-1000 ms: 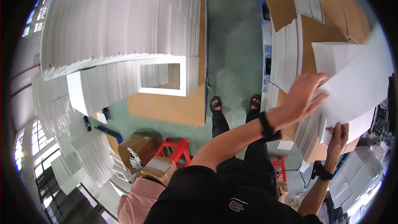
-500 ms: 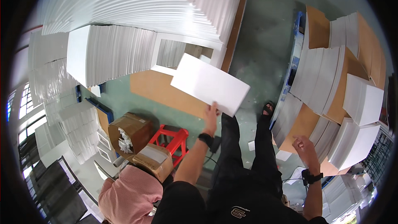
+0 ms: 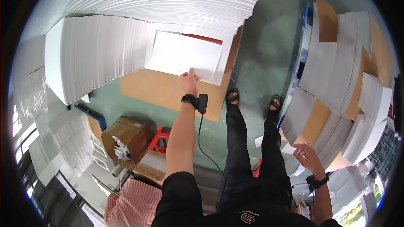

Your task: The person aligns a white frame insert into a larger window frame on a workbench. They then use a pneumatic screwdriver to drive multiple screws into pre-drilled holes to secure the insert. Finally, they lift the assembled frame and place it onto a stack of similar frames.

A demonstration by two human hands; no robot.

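Note:
A flat white rectangular panel (image 3: 183, 52) lies over the opening of a white frame (image 3: 226, 59), between tall rows of white sheets. My left hand (image 3: 190, 80) pinches the panel's near edge, with the arm reaching forward. A strip of red shows through the opening beyond the panel's far edge. Under the frame spreads a brown board (image 3: 168, 90). Down at my right side hangs my right hand (image 3: 308, 156), its fingers loosely bent and apart, nothing visible in them. It is nearest to the stacked boards on the right.
Stacked white and brown boards (image 3: 324, 71) stand on a blue pallet (image 3: 301, 46) at the right. On the left are a tall row of white sheets (image 3: 99, 52), an open carton (image 3: 134, 136), a red stool (image 3: 159, 138) and a person in a striped top (image 3: 136, 204).
My left hand has carried the white panel forward and left, from in front of me down onto the frame. My right hand stays low, with its fingers looser.

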